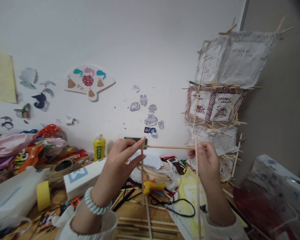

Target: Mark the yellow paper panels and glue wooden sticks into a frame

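Thin wooden sticks form a frame in front of me, with a level top stick [170, 147] between two upright ones. My left hand [123, 155] pinches the frame's left corner, fingertips around the top of the shorter upright stick [142, 180]. At the other corner, my right hand [208, 160] is closed on the joint where the longer upright stick [197, 193] crosses. Behind the frame lies a yellow glue gun [153, 187] with a black cord [182, 215]. Several loose sticks [145, 228] rest on the wooden table below.
At right stands a tall tiered paper lantern [212, 103] with protruding sticks. Left are a white box [83, 176], yellow tape roll [43, 195], twine [65, 168] and a drink bottle [99, 147]. A plastic-wrapped box [285, 186] sits far right. Paper cutouts hang on the wall.
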Demonstrator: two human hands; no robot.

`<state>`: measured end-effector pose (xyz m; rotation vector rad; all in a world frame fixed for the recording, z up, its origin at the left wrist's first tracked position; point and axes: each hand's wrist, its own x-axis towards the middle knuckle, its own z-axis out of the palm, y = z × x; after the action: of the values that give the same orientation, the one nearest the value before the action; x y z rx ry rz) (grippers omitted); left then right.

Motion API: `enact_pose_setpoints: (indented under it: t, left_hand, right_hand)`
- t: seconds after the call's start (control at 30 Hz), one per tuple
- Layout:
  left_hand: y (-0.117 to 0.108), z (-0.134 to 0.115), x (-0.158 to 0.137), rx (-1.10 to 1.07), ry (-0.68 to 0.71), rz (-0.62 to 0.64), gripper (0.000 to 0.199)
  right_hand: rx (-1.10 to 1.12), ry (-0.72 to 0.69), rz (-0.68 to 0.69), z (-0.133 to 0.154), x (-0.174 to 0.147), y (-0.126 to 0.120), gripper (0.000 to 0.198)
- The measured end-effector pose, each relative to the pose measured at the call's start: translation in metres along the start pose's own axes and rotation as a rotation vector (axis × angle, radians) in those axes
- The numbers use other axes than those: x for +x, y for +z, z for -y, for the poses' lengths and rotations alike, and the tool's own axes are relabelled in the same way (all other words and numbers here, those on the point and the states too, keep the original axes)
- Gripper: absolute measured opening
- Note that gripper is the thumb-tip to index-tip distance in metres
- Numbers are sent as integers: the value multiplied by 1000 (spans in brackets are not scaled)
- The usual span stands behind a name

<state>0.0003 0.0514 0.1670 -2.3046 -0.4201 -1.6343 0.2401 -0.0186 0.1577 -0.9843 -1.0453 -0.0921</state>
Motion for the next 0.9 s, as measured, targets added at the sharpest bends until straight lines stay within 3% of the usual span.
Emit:
enact_pose_setpoints:
  t: [0.9]
  left_hand:
    - [0, 1, -2, -20, -39, 89, 65]
  right_hand:
    - [8, 23, 39, -3, 1, -1, 26]
